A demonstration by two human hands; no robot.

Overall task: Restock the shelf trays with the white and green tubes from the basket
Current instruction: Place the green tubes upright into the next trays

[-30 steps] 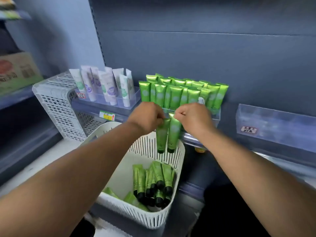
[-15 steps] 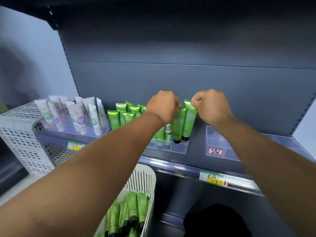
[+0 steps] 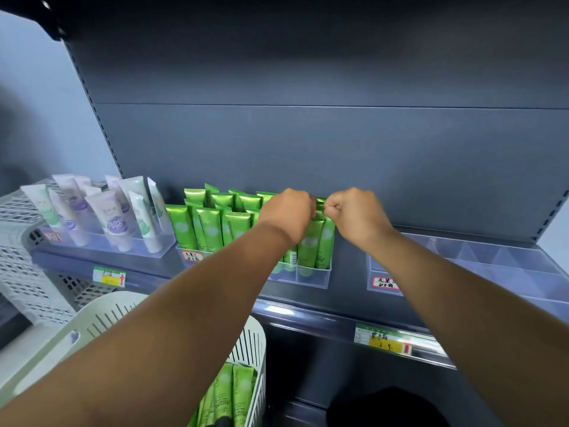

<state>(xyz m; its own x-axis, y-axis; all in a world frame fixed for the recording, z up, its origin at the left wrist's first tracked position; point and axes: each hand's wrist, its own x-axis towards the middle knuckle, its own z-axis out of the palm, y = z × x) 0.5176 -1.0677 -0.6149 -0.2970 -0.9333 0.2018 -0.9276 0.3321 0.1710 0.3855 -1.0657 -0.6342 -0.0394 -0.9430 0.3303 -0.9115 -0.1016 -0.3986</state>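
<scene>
Head view: both hands, left point(image 3: 286, 215) and right point(image 3: 354, 214), pinch glossy green tubes point(image 3: 317, 241) entering the clear plastic tray point(image 3: 311, 277); crowding could topple neighbours.

The hands point(image 3: 320, 217) hide the tube tops they reach; the basket point(image 3: 249, 343) runs off frame; price-label point(image 3: 383, 342) print unreadable.

Three clear trays sit in a row on the shelf point(image 3: 308, 315): the left tray point(image 3: 101, 246) holds upright tubes point(image 3: 114, 217), the middle tray point(image 3: 311, 277) is packed with standing tubes point(image 3: 209, 228), and the right tray point(image 3: 498, 272) lies well apart from it. Both hands meet over the middle tray's right end, the left hand point(image 3: 286, 212) just beside the right hand point(image 3: 354, 212), at the tops of the two end tubes point(image 3: 318, 241). Below and in front of the shelf stands the basket point(image 3: 251, 346) with more tubes inside, and a lattice crate point(image 3: 21, 272) sits at the far left.
</scene>
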